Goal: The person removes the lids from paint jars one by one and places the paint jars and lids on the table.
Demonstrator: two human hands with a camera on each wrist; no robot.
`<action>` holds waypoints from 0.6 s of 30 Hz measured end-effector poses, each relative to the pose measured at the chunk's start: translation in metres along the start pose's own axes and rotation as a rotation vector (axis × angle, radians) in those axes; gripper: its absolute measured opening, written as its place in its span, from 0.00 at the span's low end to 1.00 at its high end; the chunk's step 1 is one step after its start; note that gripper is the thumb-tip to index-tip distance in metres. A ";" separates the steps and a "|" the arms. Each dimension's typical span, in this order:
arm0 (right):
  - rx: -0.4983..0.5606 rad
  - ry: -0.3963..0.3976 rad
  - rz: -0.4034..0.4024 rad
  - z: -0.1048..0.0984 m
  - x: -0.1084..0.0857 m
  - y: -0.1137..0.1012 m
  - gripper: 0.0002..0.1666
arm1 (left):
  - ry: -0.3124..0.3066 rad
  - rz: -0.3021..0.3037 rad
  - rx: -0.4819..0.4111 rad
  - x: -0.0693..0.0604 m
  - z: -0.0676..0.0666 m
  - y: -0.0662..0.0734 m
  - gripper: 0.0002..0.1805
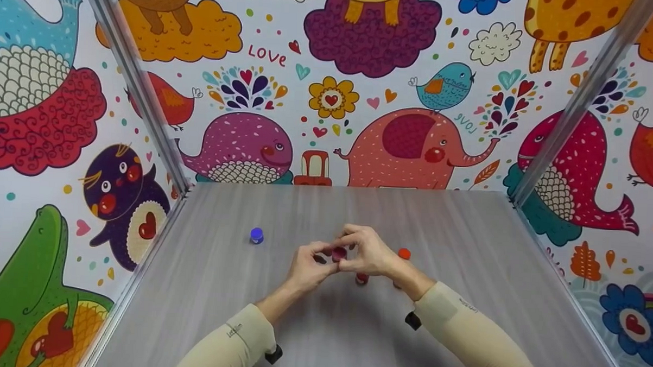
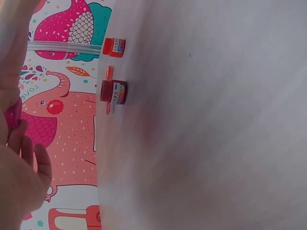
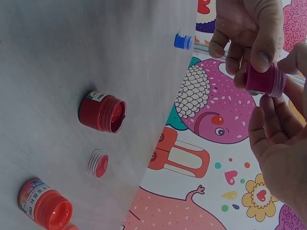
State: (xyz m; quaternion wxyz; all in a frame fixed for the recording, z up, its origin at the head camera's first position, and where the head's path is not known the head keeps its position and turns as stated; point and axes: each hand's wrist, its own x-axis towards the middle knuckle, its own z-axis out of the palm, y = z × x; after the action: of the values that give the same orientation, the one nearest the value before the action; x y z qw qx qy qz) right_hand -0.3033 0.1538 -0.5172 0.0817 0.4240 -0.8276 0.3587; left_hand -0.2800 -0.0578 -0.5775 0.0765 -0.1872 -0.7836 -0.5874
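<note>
We find the left grip (image 1: 307, 267) and the right grip (image 1: 372, 254) together on one small, magenta, cylindrical plastic-looking jar (image 3: 260, 79), held clear of the worktop (image 1: 219, 288). The left grip pinches the body between thumb and fingers; the right grip pinches the pale, ribbed end. We judge this split decisive: the jar's axis runs close to upright, ribbed end up, body towards the left grip and rim towards the right. Whether that ribbed end is lid or bare neck, we cannot tell.

Beyond, standing on the worktop near the right forearm, we record an open, dark-red, cylindrical jar (image 3: 98, 112) with a threaded neck, a translucent, ribbed, red-tinted round lid (image 3: 98, 164) lying near it, and an orange, labelled, cylindrical jar (image 3: 38, 201). Well apart, to the left, stands a small blue jar (image 1: 256, 235).
</note>
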 end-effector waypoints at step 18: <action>-0.002 0.125 0.171 -0.009 -0.002 -0.005 0.18 | 0.024 -0.012 0.030 0.000 -0.006 0.003 0.14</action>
State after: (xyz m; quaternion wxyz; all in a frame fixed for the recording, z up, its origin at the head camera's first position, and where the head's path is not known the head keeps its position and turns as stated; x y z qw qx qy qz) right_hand -0.2999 0.1593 -0.5090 0.1025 0.3286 -0.8544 0.3893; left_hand -0.2790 -0.0628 -0.5727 0.0851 -0.1746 -0.7924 -0.5782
